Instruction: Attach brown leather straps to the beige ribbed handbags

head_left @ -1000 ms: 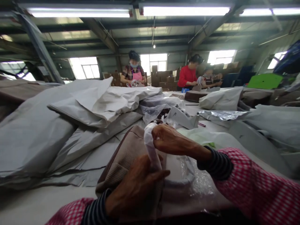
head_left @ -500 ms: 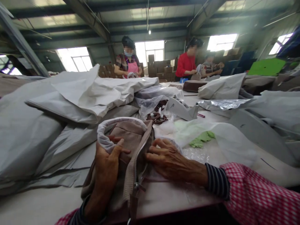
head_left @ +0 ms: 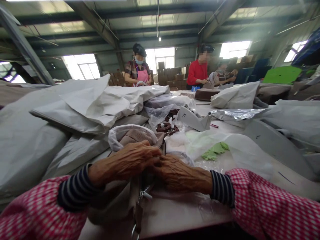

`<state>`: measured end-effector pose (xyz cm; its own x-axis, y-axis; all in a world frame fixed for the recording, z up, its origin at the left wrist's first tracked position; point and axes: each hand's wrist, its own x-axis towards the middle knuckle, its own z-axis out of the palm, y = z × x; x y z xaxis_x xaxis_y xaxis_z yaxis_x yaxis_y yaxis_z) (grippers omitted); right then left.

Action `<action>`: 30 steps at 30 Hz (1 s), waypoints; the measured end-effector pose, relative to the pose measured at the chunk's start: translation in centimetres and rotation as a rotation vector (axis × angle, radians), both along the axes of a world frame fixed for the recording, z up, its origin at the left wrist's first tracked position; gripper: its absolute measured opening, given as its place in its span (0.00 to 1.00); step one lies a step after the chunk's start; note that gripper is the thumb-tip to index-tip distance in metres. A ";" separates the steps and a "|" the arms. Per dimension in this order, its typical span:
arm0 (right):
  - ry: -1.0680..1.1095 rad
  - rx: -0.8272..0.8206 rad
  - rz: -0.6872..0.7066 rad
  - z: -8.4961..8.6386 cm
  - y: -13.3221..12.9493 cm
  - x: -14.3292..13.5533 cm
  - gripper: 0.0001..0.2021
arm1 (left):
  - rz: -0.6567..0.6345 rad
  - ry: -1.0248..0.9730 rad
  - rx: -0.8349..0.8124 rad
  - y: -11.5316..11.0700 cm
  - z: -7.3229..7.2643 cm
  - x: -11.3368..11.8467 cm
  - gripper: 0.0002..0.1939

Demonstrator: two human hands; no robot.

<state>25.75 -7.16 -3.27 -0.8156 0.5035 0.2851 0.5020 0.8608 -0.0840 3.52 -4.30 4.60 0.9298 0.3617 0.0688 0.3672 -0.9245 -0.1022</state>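
Note:
A brown ribbed fabric bag (head_left: pixel 112 203) stands on the table before me, with a metal zipper (head_left: pixel 144 192) down its side and a white-wrapped handle (head_left: pixel 117 136) looped at its top. My left hand (head_left: pixel 127 160) reaches across the front of the bag, fingers bent at the upper zipper edge. Against its fingertips, my right hand (head_left: pixel 176 171) is closed at the same edge from the other side. Both hands grip the bag there; the fingertips themselves are largely hidden. Below them hang the zipper pull and a strap tab with a metal ring (head_left: pixel 135 230).
White wrapped bundles (head_left: pixel 82 106) are heaped at the left. Brown coiled straps (head_left: pixel 166 127) and a grey panel (head_left: pixel 193 117) lie beyond the bag. Green scraps (head_left: pixel 215 150) sit by clear plastic on the right. Across the table, several people (head_left: pixel 197 71) work with fabric pieces.
My left hand has left the white-wrapped handle and moved right to meet my right hand at the zipper edge. The bag's upper part is now mostly covered by my hands.

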 end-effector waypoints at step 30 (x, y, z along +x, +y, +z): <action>-0.248 -0.027 -0.518 -0.2 7.7 -4.7 0.13 | 0.267 -0.113 -0.241 4.3 -3.4 -4.3 0.04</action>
